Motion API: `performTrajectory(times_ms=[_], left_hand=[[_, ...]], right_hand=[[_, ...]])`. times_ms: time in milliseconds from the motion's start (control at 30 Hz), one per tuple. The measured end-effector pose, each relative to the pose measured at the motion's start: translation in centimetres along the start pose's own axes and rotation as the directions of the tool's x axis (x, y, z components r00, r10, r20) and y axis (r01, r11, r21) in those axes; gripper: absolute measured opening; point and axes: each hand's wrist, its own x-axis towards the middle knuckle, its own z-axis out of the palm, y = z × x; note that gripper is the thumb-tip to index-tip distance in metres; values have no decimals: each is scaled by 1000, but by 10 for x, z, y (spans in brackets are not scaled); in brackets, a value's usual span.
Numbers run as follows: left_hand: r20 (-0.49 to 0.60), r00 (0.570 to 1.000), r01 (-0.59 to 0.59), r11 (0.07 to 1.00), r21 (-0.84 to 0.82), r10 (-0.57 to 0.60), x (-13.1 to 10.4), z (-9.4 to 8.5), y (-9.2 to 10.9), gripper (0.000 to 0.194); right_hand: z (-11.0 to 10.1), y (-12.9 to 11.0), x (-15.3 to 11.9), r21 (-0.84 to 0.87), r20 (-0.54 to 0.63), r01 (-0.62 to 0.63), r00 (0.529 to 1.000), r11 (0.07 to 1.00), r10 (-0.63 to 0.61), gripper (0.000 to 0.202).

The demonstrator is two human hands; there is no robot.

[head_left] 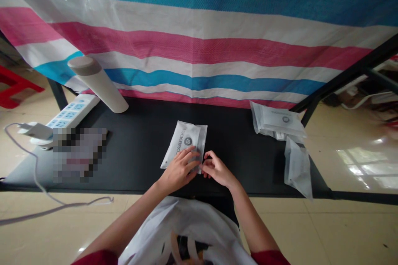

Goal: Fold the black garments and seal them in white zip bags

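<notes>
A frosted plastic pouch with dark printed lettering and a round logo (186, 137) lies on the black table (230, 140) in front of me. My left hand (181, 168) rests on the pouch's lower part, its fingers spread over the surface. At the pouch's lower right edge is my right hand (216, 169), its thumb and fingers bent together near the corner. Whatever is between those fingertips is too small to make out.
Similar pouches (276, 121) are stacked at the right, with another pouch (297, 165) overhanging the front edge. A white bottle (101, 87), a power strip (73, 112) with a plugged-in charger, and a blurred item (79, 153) are at the left. Striped sheeting (192, 54) hangs behind.
</notes>
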Motion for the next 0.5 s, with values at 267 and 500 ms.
performTrajectory(times_ms=[267, 500], left_hand=[[-45, 999, -9, 1000, 25, 10, 7, -3, 3, 23], [13, 999, -41, 999, 23, 41, 8, 3, 11, 27]], right_hand=[[6, 3, 1, 65, -19, -30, 999, 997, 31, 36], [6, 7, -4, 148, -140, -9, 990, 989, 30, 51]])
